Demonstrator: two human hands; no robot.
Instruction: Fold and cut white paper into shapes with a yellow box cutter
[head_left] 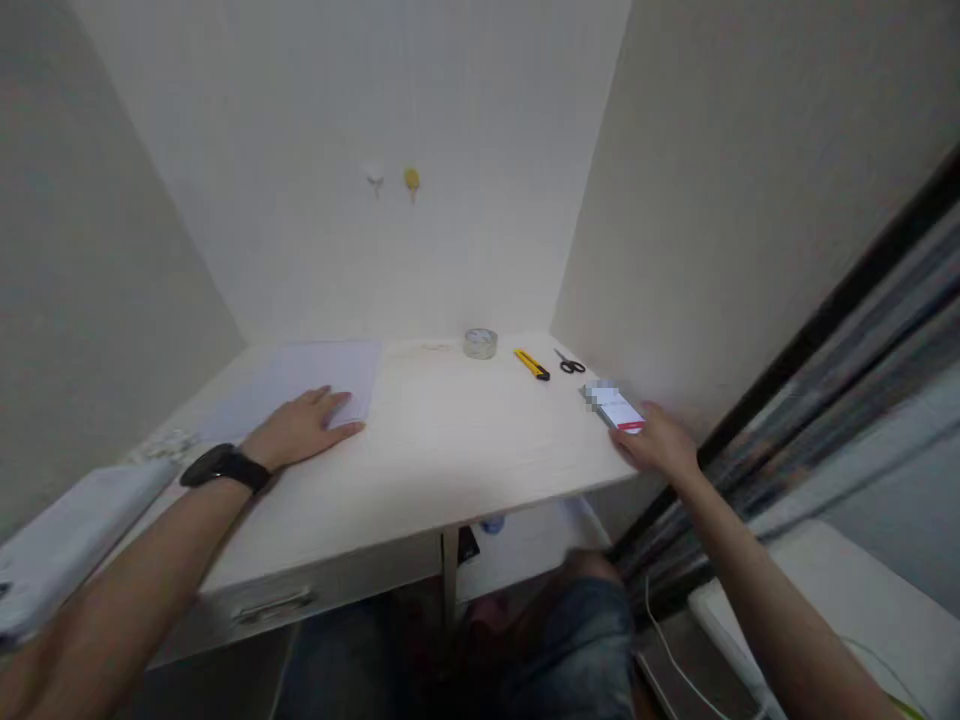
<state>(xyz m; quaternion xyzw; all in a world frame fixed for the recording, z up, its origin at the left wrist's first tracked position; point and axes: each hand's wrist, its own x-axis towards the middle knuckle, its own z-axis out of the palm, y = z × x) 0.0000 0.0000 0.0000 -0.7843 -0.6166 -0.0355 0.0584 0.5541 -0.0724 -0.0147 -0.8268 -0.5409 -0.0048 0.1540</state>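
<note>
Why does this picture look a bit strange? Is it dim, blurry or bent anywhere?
In the head view, the light is dim, darkest beneath the desk; head view again, fine detail is soft, as on the yellow wall piece; same view, the phone has a bright screen with a blocky, pixelated patch; also there, the left forearm looks stretched, perhaps by a wide lens.

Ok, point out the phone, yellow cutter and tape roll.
Phone (615,407), head view: on its lit screen.
Yellow cutter (529,361), head view: middle of its yellow body.
Tape roll (480,349), head view: front of its outer side.
</note>
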